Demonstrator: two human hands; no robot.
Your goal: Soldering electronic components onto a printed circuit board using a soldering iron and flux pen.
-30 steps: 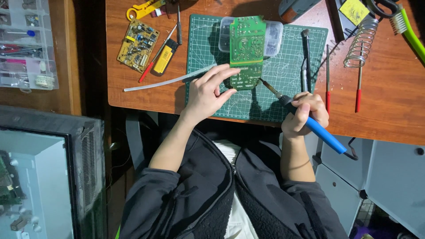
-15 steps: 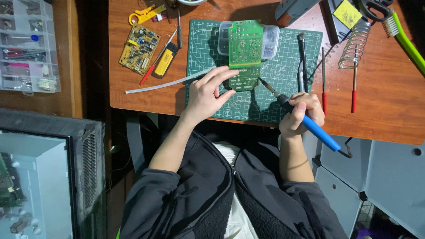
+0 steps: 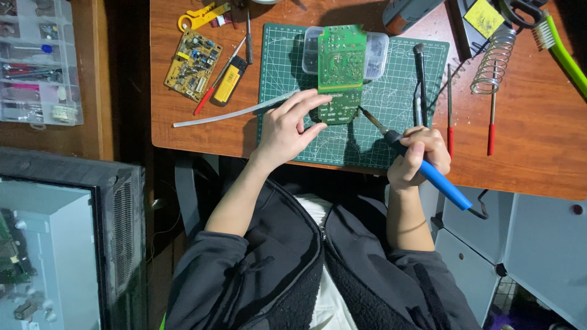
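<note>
1. Green circuit board point(image 3: 340, 73): flat, rectangular, solder side up with pale traces; it lies on the green gridded cutting mat point(image 3: 397, 134), its far end resting over a clear plastic box point(image 3: 374, 52).
2. Left hand point(image 3: 287, 128): fingers loosely spread, fingertips touching the board's near left edge; nothing pinched.
3. Right hand point(image 3: 420, 156): closed in a pen grip round the soldering iron point(image 3: 416, 160), blue smooth handle, dark collar, thin metal tip just beside the board's near right corner; contact cannot be told.
4. Wooden desk point(image 3: 532, 159): reddish grain. On it a second, yellowish circuit board point(image 3: 192, 63), a white strip point(image 3: 232, 113), and a coiled wire stand point(image 3: 490, 61).
5. Cut off at the top edge: tools, kinds unclear.
</note>
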